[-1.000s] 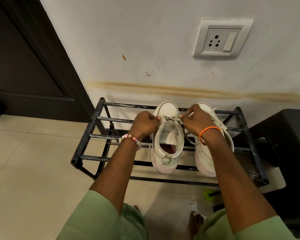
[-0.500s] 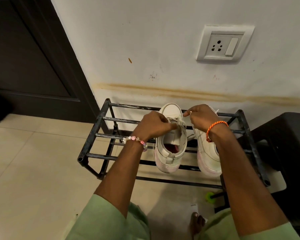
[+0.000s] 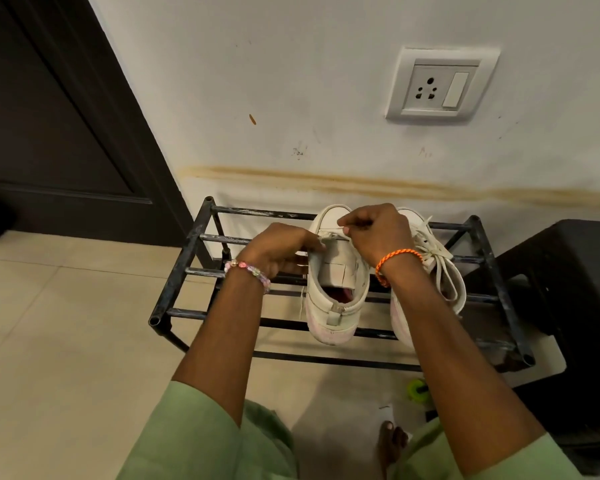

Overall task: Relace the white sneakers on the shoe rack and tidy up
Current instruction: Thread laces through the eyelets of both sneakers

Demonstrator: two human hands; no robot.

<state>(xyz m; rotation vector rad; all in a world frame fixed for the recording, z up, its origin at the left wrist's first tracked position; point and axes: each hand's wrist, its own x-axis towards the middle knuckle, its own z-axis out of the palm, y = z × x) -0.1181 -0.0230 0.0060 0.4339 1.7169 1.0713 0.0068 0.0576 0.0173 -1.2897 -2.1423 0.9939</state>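
Note:
Two white sneakers stand side by side on the top tier of a black metal shoe rack (image 3: 179, 271), toes toward the wall. My left hand (image 3: 281, 249) grips the left side of the left sneaker (image 3: 336, 282) near its top eyelets. My right hand (image 3: 374, 233) pinches a white lace end (image 3: 329, 233) over that sneaker's toe end. The left sneaker's tongue is exposed, with lace only near the toe. The right sneaker (image 3: 437, 261) is laced and partly hidden behind my right wrist.
A white wall with a socket plate (image 3: 440, 84) rises behind the rack. A dark door (image 3: 49, 116) is at the left, a black stool (image 3: 568, 289) at the right. Beige floor tiles lie to the left. A small green object (image 3: 417, 389) sits under the rack; my foot (image 3: 390, 441) is below.
My right hand moved left, from over the right sneaker to over the left sneaker's toe, drawing the lace. My left hand shifted down to the shoe's side.

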